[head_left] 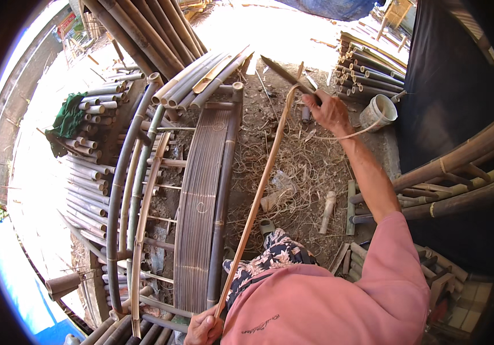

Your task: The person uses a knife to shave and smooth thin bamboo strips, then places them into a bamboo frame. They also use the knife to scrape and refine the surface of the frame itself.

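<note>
My right hand (pixel 328 109) is stretched out ahead, gripping a long dark knife (pixel 284 73) whose blade points up and left. The blade meets the far end of a long thin rattan strip (pixel 257 198). That strip runs diagonally down to my left hand (pixel 204 329), which pinches its near end at the bottom edge. A thin peeled strand (pixel 350 135) curls off beside my right wrist. Pink sleeves cover my upper arms.
A curved bamboo bench frame (pixel 201 195) with a slatted seat lies at the left. Cut bamboo tubes are stacked at far left (pixel 89 167) and top right (pixel 362 72). A white bucket (pixel 379 110) stands near my right hand. Shavings (pixel 299 167) cover the ground. Dark poles (pixel 460 167) lie at the right.
</note>
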Available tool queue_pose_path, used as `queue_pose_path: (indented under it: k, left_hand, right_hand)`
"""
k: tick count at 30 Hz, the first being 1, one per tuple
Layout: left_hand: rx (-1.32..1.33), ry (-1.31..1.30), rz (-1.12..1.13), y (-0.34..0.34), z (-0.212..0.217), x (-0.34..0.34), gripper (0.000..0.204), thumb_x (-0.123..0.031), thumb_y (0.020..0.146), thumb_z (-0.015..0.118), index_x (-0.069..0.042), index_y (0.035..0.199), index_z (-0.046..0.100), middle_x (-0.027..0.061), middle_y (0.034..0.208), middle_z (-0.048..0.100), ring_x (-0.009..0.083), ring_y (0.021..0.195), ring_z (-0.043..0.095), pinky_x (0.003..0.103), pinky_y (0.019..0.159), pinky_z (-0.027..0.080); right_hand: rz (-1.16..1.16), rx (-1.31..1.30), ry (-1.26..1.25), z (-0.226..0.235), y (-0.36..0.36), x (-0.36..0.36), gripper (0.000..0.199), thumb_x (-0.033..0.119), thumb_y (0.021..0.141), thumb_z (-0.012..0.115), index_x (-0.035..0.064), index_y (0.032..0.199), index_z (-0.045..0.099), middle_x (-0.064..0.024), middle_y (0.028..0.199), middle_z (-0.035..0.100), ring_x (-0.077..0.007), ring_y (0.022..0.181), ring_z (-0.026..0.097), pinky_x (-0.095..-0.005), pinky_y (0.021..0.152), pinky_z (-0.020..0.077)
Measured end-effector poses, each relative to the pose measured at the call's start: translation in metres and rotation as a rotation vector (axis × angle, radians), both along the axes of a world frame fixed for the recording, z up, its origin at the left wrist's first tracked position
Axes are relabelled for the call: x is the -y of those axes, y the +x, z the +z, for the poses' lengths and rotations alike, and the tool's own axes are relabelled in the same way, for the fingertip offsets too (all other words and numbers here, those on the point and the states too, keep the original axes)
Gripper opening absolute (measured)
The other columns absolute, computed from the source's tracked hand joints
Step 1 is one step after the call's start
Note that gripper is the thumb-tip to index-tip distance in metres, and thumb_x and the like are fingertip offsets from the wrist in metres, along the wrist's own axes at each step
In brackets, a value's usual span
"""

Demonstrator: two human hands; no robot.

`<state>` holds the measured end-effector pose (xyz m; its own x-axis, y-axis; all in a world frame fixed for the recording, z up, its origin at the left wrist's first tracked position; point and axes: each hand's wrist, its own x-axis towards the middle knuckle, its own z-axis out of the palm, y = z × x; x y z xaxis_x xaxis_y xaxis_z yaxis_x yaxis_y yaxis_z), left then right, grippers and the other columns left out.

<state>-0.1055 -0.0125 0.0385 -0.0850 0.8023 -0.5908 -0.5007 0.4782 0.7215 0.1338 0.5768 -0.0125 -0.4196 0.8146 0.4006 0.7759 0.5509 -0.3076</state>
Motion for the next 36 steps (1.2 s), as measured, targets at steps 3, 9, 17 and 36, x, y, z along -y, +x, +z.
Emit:
queue_pose_path:
  k: [3,9,17,36]
  left_hand:
    - [0.036,-0.023,-0.023,-0.006,-0.019,0.041,0.063,-0.043,0.096,0.055,0.005,0.136,0.048,-0.0081,0.059,0.041,0.0030,0.048,0.033,0.021,0.044,0.025]
    - [0.049,0.082,-0.056,-0.017,-0.042,0.007,0.047,-0.033,0.100,0.051,0.005,0.128,0.052,-0.0005,0.059,0.046,0.0058,0.045,0.041,0.020,0.041,0.030]
    - [-0.319,0.129,0.122,-0.022,-0.021,-0.190,0.036,-0.026,0.104,0.045,-0.002,0.128,0.056,-0.0015,0.060,0.052,0.0032,0.043,0.043,0.018,0.038,0.033]
    - [-0.211,0.032,0.086,0.009,-0.012,-0.116,0.043,-0.023,0.104,0.046,-0.001,0.141,0.045,-0.0067,0.060,0.039,0.0011,0.046,0.034,0.017,0.039,0.029]
  right_hand:
    - [-0.244,-0.076,-0.177,0.027,0.040,-0.037,0.080,0.085,0.084,0.026,0.0125,0.075,0.058,-0.0005,0.053,0.045,-0.0136,0.049,0.050,-0.0384,0.043,0.0432]
    - [-0.239,-0.044,-0.201,0.042,0.014,0.006,0.082,0.088,0.081,0.027,0.0131,0.082,0.062,-0.0034,0.064,0.058,-0.0176,0.060,0.061,-0.0365,0.049,0.0449]
    - [0.508,-0.125,-0.118,-0.010,-0.119,0.231,0.066,0.073,0.090,0.038,0.0108,0.074,0.050,-0.0051,0.060,0.054,-0.0162,0.047,0.058,-0.0349,0.039,0.0492]
    - [0.277,0.025,-0.203,-0.031,-0.102,0.153,0.071,0.078,0.088,0.035,0.0112,0.076,0.057,-0.0056,0.056,0.060,-0.0172,0.045,0.061,-0.0353,0.041,0.0515]
